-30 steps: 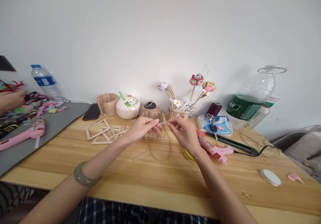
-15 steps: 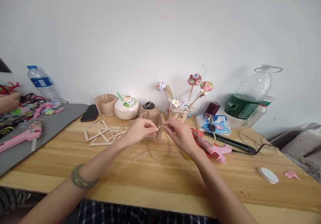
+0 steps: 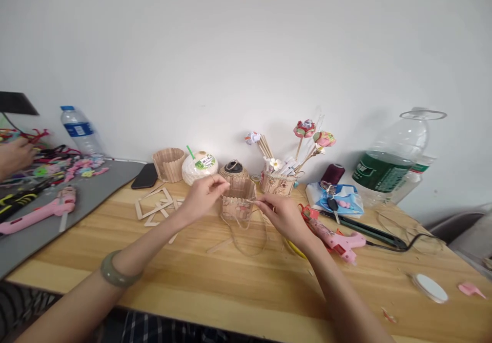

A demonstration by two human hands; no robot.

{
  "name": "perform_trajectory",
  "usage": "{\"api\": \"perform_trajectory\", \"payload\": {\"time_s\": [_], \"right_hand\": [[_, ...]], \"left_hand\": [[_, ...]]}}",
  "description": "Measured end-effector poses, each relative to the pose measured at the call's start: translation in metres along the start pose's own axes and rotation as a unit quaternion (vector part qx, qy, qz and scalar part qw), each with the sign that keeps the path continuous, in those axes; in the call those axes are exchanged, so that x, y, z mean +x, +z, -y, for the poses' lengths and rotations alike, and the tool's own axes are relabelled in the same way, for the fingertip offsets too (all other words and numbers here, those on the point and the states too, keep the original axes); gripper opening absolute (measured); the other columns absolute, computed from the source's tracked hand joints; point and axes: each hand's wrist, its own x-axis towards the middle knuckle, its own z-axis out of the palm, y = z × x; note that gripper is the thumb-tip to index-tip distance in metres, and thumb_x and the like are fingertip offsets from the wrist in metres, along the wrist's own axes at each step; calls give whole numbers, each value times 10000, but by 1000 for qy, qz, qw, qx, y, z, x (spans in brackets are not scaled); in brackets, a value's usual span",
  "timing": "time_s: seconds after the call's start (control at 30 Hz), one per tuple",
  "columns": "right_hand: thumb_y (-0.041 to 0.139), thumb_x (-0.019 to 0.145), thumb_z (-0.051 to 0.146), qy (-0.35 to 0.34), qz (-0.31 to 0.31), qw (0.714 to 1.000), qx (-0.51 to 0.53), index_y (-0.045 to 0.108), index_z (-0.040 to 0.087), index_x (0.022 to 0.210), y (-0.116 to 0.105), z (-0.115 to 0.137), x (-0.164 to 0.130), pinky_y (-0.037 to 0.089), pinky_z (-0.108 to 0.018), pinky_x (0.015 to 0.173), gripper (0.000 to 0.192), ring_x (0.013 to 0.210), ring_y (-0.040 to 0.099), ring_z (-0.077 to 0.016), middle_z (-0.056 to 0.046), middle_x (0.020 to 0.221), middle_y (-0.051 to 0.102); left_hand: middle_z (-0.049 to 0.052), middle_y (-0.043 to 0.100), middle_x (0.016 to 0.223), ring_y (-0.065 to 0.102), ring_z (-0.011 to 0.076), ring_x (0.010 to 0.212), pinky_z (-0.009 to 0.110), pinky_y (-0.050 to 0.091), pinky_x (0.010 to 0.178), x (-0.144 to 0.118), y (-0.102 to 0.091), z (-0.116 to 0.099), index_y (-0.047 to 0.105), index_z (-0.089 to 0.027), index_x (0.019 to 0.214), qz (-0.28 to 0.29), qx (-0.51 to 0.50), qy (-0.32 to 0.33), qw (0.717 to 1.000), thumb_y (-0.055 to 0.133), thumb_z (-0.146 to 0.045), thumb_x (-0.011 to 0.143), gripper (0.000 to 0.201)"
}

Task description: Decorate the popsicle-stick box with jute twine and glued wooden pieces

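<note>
1. Stick basket [image 3: 238,204]: a small cup built of upright wooden sticks is shown standing on the wooden table [image 3: 246,286], between the two hands and in front of the row of craft things along the wall.
2. Twine [image 3: 246,227]: a thin tan cord is seen at the basket's near face, with a loose loop lying on the table just in front of it.
3. Left hand [image 3: 202,197]: it is placed at the basket's upper left rim, fingers bent and pinched together; whether the cord or the rim is gripped cannot be told. A green bangle [image 3: 115,271] is worn on this wrist.
4. Right hand [image 3: 282,215]: it is held just right of the basket, thumb and forefinger closed on the twine's end near the rim.
5. Flat stick frames [image 3: 154,207]: several are scattered on the table left of the left hand.
6. Pink glue gun [image 3: 336,238]: it lies just right of the right hand, with a black cable [image 3: 384,235] running beyond it.
7. Background row: a second stick cup [image 3: 168,163], a coconut [image 3: 199,166] with a green straw, a twine ball [image 3: 233,169] and a holder of paper flowers [image 3: 307,138] are lined up by the wall; a large plastic bottle [image 3: 388,163] stands at the right.
8. Grey mat [image 3: 77,199]: at the far left, another person's hand [image 3: 13,156] is seen among coloured scraps, near a second pink glue gun [image 3: 38,212] and a water bottle [image 3: 80,133].
</note>
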Motion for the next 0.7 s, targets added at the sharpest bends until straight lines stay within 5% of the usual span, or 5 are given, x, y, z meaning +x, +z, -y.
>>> {"api": "perform_trajectory", "payload": {"time_s": [0.17, 0.23, 0.43, 0.7], "right_hand": [[454, 880, 282, 4, 4, 1000, 9, 632, 194, 797, -1, 1, 1, 338, -223, 549, 215, 600, 552, -142, -5, 673, 641], [455, 879, 294, 11, 9, 1000, 10, 630, 194, 794, -1, 1, 1, 338, -224, 544, 219, 594, 548, -142, -3, 666, 637], [432, 888, 308, 23, 29, 999, 15, 629, 199, 813, 4, -2, 3, 370, -235, 580, 237, 651, 577, -157, -16, 737, 664], [417, 892, 337, 45, 54, 997, -9, 619, 226, 836, 7, -2, 3, 399, -247, 590, 237, 716, 611, -183, -17, 797, 679]], "left_hand": [[78, 637, 976, 575, 223, 938, 321, 429, 829, 22, -63, 79, 583, -154, 944, -198, 143, -153, 958, 441, -305, 839, 232], [102, 615, 1023, 562, 234, 986, 357, 434, 848, 28, -88, 115, 567, -133, 996, -226, 188, -226, 929, 415, -268, 868, 240], [85, 547, 1129, 569, 207, 955, 405, 490, 788, 35, -116, 191, 509, -150, 1130, -159, 267, -377, 872, 520, -291, 852, 312], [85, 546, 1131, 568, 208, 956, 406, 490, 789, 67, -109, 220, 507, -151, 1132, -117, 282, -465, 831, 518, -291, 854, 312]]}}
